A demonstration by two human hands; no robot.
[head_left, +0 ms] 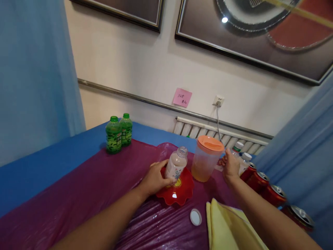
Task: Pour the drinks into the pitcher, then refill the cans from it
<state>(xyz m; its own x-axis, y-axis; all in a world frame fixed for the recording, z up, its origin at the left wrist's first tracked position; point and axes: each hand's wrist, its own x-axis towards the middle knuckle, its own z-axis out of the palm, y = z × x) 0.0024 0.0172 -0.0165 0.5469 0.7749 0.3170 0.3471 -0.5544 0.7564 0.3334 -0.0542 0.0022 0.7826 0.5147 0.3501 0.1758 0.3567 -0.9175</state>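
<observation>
My left hand [156, 177] is wrapped round a clear bottle [175, 166] that has no cap and a printed label. The bottle tilts slightly over a red scalloped plate [186, 187]. To its right stands a translucent pitcher [204, 165] with an orange lid [210, 143] and some amber liquid in the bottom. My right hand [230, 164] is closed at the pitcher's handle side; its fingers curl round the handle, which is mostly hidden. A white cap [195, 217] lies upturned on the purple table cover [104, 194], in front of the plate.
Two green bottles [113, 137] stand at the back left. Several red cans [273, 196] and two white-capped bottles [244, 162] line the right side. A folded yellow cloth [229, 225] lies near my right forearm. Behind the table are a radiator [192, 129] and a plugged-in cable [218, 121].
</observation>
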